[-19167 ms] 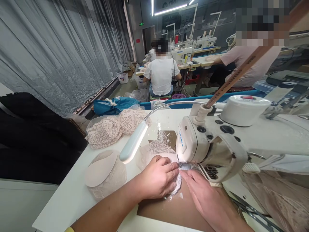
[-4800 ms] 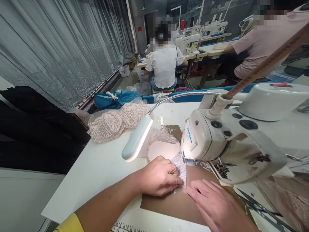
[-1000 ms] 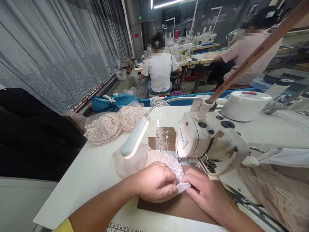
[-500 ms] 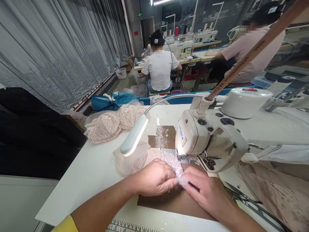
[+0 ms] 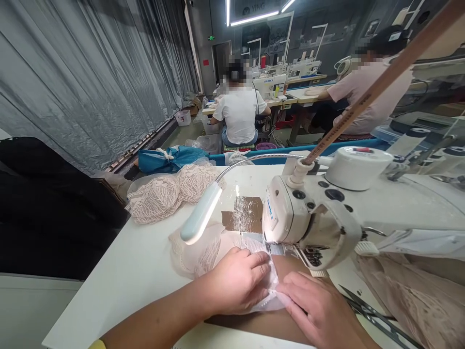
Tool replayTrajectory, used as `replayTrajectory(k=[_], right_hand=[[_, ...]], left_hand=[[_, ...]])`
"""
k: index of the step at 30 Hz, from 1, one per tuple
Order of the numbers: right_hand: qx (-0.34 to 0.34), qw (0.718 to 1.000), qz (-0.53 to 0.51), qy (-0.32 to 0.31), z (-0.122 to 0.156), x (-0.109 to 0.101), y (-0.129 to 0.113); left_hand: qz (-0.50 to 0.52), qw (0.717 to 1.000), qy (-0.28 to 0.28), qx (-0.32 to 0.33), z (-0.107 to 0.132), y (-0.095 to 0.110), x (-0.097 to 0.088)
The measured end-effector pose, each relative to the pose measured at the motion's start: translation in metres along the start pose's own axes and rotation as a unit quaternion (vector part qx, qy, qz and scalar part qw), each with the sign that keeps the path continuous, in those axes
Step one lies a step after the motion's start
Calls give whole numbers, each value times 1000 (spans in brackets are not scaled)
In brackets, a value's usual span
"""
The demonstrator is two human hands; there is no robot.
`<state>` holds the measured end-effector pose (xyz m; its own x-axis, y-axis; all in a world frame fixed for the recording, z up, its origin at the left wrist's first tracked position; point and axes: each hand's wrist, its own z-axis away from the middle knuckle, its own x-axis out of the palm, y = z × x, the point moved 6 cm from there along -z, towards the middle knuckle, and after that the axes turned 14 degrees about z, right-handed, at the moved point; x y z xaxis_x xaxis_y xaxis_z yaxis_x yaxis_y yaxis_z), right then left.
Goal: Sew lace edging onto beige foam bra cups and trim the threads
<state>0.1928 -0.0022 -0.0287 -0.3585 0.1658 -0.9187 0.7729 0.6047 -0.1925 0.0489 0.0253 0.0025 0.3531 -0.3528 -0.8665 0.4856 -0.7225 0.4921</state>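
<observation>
A pale pink lace bra piece [image 5: 198,249] lies on the white table [image 5: 138,271] in front of the white sewing machine [image 5: 308,223]. My left hand [image 5: 238,281] rests on the lace with its fingers bent, pressing it down just before the needle area. My right hand [image 5: 319,310] lies flat with fingers stretched, its tips on the white edge of the fabric [image 5: 271,303] beside the left hand. The needle itself is hidden under the machine head.
A flexible lamp [image 5: 201,218] hangs over the lace. A stack of lace cups [image 5: 170,191] sits at the table's far left. Scissors [image 5: 370,310] lie to the right. Beige fabric [image 5: 417,300] drapes at the right. Two people sit at machines beyond.
Both hands have shifted slightly toward me with the fabric. The right hand's pinch on the white edge has flattened into stretched fingers on it.
</observation>
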Motion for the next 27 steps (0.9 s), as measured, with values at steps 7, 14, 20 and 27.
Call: replayTrajectory(k=[7,14,20,27], right_hand=[[-16,998,42,45,-6,-10,-5],[-37,997,60,36,-7,-11,-6],[-33,995,78,61,-10,-15,-8],[-37,989,104,94,-14,-18,-9]], left_hand=[[-54,998,8,10,-3,1,-3],[-84,996,-6,9,-4,4,-2],[-74,997,5,7,-6,-1,-4],[-76,997,8,7,-8,-9,-7]])
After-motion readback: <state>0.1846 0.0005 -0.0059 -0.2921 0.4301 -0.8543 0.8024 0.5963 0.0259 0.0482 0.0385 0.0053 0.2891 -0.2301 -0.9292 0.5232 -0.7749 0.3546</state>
